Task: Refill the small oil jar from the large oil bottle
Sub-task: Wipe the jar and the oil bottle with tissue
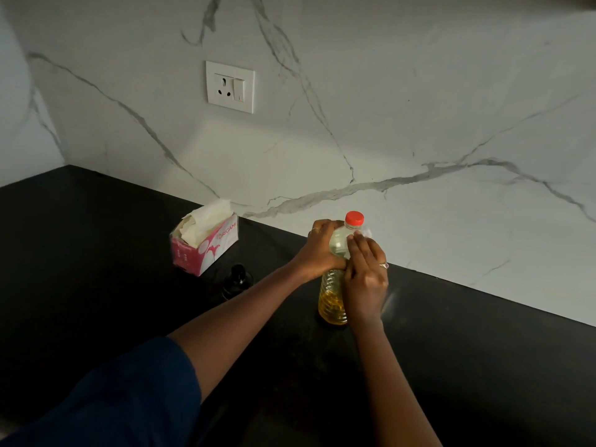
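The large oil bottle (332,295) stands upright on the black counter near the wall. It is clear plastic with a red cap (354,218) screwed on and yellow oil in its lower part. My left hand (319,250) is wrapped around its upper body from the left. My right hand (366,279) lies flat against the bottle's right side, pressing a small white piece of tissue (365,233) under the fingertips near the neck. The small oil jar (237,281), dark with a black top, stands on the counter to the left, apart from both hands.
A pink tissue box (206,246) with tissue sticking out sits behind the small jar. The black counter (483,350) runs along a white marble wall with a socket and switch plate (230,86). My arms cross the counter's front half.
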`<act>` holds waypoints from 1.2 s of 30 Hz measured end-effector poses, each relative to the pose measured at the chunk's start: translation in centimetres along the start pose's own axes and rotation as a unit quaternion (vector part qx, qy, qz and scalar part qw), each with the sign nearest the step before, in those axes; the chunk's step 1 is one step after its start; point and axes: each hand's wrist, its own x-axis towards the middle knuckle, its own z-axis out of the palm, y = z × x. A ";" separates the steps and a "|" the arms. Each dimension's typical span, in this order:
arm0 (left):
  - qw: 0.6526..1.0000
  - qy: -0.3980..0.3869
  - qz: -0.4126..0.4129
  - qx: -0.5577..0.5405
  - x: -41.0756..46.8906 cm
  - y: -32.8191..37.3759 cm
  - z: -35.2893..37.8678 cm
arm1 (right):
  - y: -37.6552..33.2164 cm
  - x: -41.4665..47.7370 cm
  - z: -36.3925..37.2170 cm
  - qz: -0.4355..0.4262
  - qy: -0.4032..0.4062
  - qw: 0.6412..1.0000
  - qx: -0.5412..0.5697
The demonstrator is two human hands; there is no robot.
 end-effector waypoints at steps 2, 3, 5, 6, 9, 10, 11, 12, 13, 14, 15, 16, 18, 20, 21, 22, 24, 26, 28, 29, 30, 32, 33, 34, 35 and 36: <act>1.000 -0.001 -0.003 -0.014 0.1 0.4 -0.1 | 0.2 0.6 0.0 -0.037 -0.003 0.999 -0.021; 1.000 -0.008 -0.009 -0.025 0.1 0.5 -0.2 | 0.4 0.9 0.0 -0.056 -0.006 0.998 -0.033; 1.000 -0.011 -0.010 -0.017 0.3 0.6 -0.5 | 0.9 1.1 0.0 -0.081 -0.010 0.996 -0.045; 1.000 -0.008 -0.005 -0.002 0.4 0.6 -0.6 | 1.0 1.0 0.1 -0.085 -0.012 0.995 -0.045; 0.998 0.001 0.016 0.055 0.6 1.1 -0.3 | 1.1 0.3 -0.2 -0.091 -0.025 0.995 -0.037; 0.997 0.004 0.023 0.073 0.5 1.3 0.0 | 1.0 0.1 -0.3 -0.096 -0.029 0.994 -0.035; 0.996 0.011 0.030 0.089 0.5 1.4 0.3 | 0.9 0.3 -0.4 -0.102 -0.033 0.994 -0.034; 0.994 0.020 0.035 0.098 0.4 1.6 0.5 | 0.7 0.6 -0.5 -0.106 -0.042 0.993 -0.032; 0.994 0.032 0.038 0.100 0.3 1.7 0.7 | 0.6 0.9 -0.6 -0.110 -0.054 0.992 -0.030; 0.994 0.045 0.038 0.095 0.2 1.9 0.9 | 0.6 1.3 -0.6 -0.114 -0.063 0.991 -0.026; 0.994 0.058 0.036 0.088 0.2 1.9 0.9 | 0.6 1.5 -0.7 -0.117 -0.067 0.991 -0.025; 0.994 0.072 0.035 0.080 0.2 2.0 1.0 | 0.7 1.6 -0.6 -0.112 -0.067 0.991 -0.025; 0.993 0.093 0.038 0.068 0.1 1.9 1.0 | 1.0 1.4 -0.7 -0.094 -0.054 0.994 -0.018; 0.991 0.099 0.040 0.085 0.0 1.6 1.2 | 1.2 0.6 -0.6 -0.083 -0.020 0.996 -0.002; 0.990 0.091 0.035 0.102 -0.1 1.5 1.3 | 1.1 0.2 -0.6 -0.068 -0.004 0.998 0.006; 0.990 0.078 0.027 0.110 -0.2 1.5 1.3 | 1.0 -0.1 -0.6 -0.039 0.006 0.999 0.019; 0.993 0.047 0.005 0.108 -0.3 1.6 1.1 | 0.9 -0.3 -0.6 0.047 0.015 0.997 0.064; 0.992 0.019 -0.007 0.121 -0.4 1.8 0.7 | 1.1 0.2 -0.7 0.113 0.006 0.989 0.098; 0.993 -0.007 -0.017 0.113 -0.6 2.1 0.4 | 1.6 0.9 -0.8 0.136 -0.010 0.984 0.112; 0.994 -0.016 -0.017 0.106 -0.6 2.2 0.3 | 1.8 1.2 -0.9 0.153 -0.015 0.980 0.123; 0.994 -0.020 -0.012 0.102 -0.6 2.3 0.2 | 1.9 1.4 -0.9 0.185 -0.019 0.973 0.140; 0.997 -0.027 -0.001 0.077 -0.6 2.4 0.1 | 1.7 1.2 -1.0 0.256 -0.016 0.952 0.167; 0.998 -0.033 -0.004 0.044 -0.6 2.5 0.1 | 1.6 0.7 -0.8 0.283 -0.009 0.943 0.176; 0.999 -0.039 -0.013 0.005 -0.7 2.6 0.1 | 1.5 0.1 -0.6 0.305 0.000 0.934 0.187; 0.998 -0.045 -0.024 -0.023 -0.8 2.6 0.0 | 1.2 -0.6 -0.4 0.324 0.007 0.925 0.196; 0.998 -0.048 -0.031 -0.038 -0.9 2.7 0.0 | 0.9 -1.3 -0.3 0.334 0.012 0.921 0.198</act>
